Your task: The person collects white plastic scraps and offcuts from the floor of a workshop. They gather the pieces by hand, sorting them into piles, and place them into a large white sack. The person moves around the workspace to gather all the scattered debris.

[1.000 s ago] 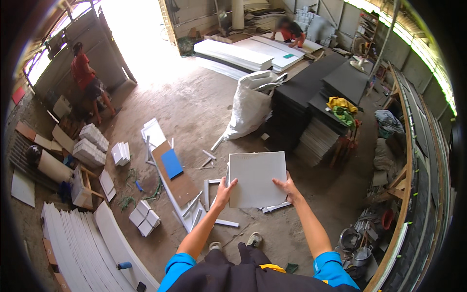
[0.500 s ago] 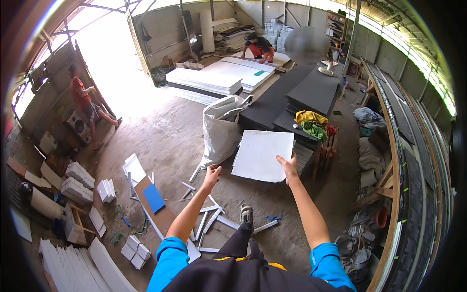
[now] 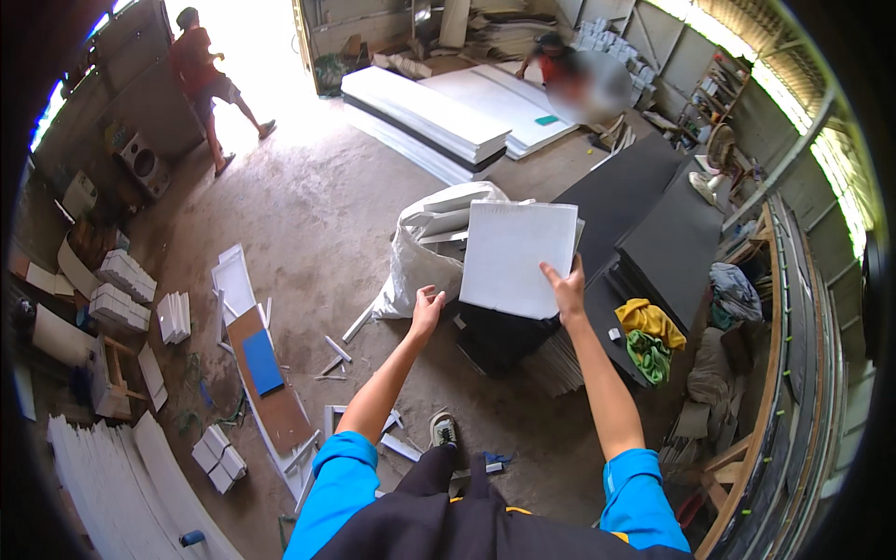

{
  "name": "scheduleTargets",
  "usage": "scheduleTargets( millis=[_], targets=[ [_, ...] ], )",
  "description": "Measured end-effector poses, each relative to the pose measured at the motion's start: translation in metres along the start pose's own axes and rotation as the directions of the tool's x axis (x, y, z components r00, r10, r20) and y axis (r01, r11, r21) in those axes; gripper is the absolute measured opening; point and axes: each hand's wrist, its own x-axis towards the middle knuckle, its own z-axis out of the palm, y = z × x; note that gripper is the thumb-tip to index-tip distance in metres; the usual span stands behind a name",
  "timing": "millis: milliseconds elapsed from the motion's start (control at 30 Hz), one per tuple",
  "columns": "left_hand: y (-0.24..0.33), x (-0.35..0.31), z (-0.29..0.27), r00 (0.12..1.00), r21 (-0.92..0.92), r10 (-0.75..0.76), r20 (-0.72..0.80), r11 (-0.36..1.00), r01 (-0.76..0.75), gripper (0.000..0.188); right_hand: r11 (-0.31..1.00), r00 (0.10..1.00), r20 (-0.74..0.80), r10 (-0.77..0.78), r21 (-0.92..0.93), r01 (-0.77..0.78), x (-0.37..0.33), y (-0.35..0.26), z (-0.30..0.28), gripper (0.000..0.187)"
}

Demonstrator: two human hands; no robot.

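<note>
My right hand (image 3: 564, 287) grips a small stack of white square boards (image 3: 516, 257) by its right edge, thumb on the front face. The edge of at least one more board shows behind the front one. My left hand (image 3: 428, 306) is raised with its fingers loosely curled and apart, nothing in it. Just beyond that hand slumps a white sack (image 3: 407, 271) with pale offcut pieces (image 3: 448, 222) sticking out of its mouth. Dark flat sheets (image 3: 597, 187) are piled behind and to the right of the held boards.
Yellow and green cloths (image 3: 651, 322) lie on the dark pile. White strips (image 3: 397, 446) litter the floor near my foot. A brown board with a blue piece (image 3: 262, 362) lies left. White sheets (image 3: 429, 112) are stacked farther back. One person (image 3: 207, 89) walks at the doorway; another crouches behind the stack.
My view has swung to the right and forward, closer to the sack. The held boards have come up beside the sack's mouth. The person at the left has shifted in view.
</note>
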Motion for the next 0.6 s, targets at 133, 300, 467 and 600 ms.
scheduleTargets(
  millis=[133,300,467,600],
  targets=[
    [0.0,0.033,0.012,0.994,-0.015,-0.103,-0.042,0.995,0.102,0.043,0.966,0.974,0.14,-0.18,-0.162,0.201,0.054,-0.006,0.017,0.036],
    [-0.008,0.08,0.013,0.962,-0.031,-0.177,-0.208,0.984,0.174,0.043,0.862,0.892,0.342,-0.297,-0.306,0.404,0.101,-0.007,0.057,0.034],
    [-0.045,0.118,0.009,0.924,0.078,-0.151,-0.352,0.979,0.189,0.045,0.528,0.502,0.684,-0.53,-0.197,0.826,0.16,0.022,0.077,0.028],
    [-0.053,0.134,0.004,0.893,0.088,-0.293,-0.342,0.936,0.341,0.046,0.285,0.256,0.872,-0.418,-0.142,0.948,0.189,0.053,0.08,0.026]
  ],
)
